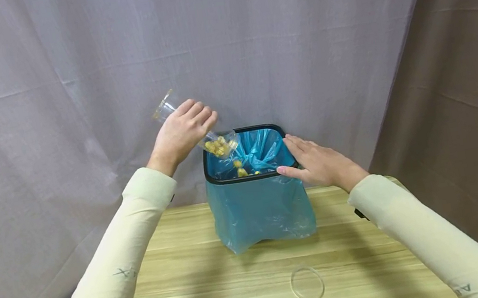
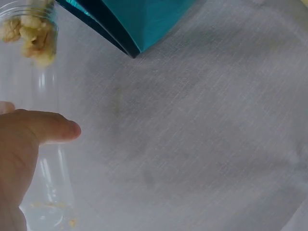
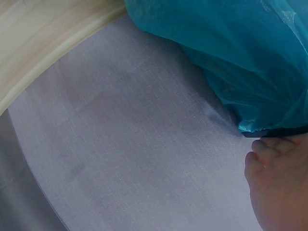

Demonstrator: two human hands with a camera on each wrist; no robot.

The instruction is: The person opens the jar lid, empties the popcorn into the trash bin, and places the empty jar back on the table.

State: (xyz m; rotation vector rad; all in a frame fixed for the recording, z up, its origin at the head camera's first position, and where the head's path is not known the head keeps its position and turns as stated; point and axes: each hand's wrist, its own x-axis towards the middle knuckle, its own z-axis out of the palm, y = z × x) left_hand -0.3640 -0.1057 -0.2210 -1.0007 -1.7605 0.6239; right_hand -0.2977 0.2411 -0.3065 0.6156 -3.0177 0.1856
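My left hand [image 1: 186,128] grips a clear plastic jar [image 1: 164,104] around its middle. The jar is tipped steeply, its mouth down over the left side of a bin with a black rim [image 1: 253,178]. Yellow popcorn-like pieces [image 1: 220,147] are gathered near the mouth, and a few more pieces [image 1: 240,169] show lower, inside the bin opening. In the left wrist view, small crumbs [image 2: 72,223] cling by the jar's base. At the bin's right edge, my right hand [image 1: 318,160] rests with straight fingers against the rim, thumb at the front corner.
A blue plastic bag [image 1: 262,208] lines the bin and hangs over its outside, reaching toward the wooden table [image 1: 183,272]. On the table in front lies a thin clear ring-shaped piece [image 1: 320,282]. A grey curtain [image 1: 249,38] stands close behind the bin.
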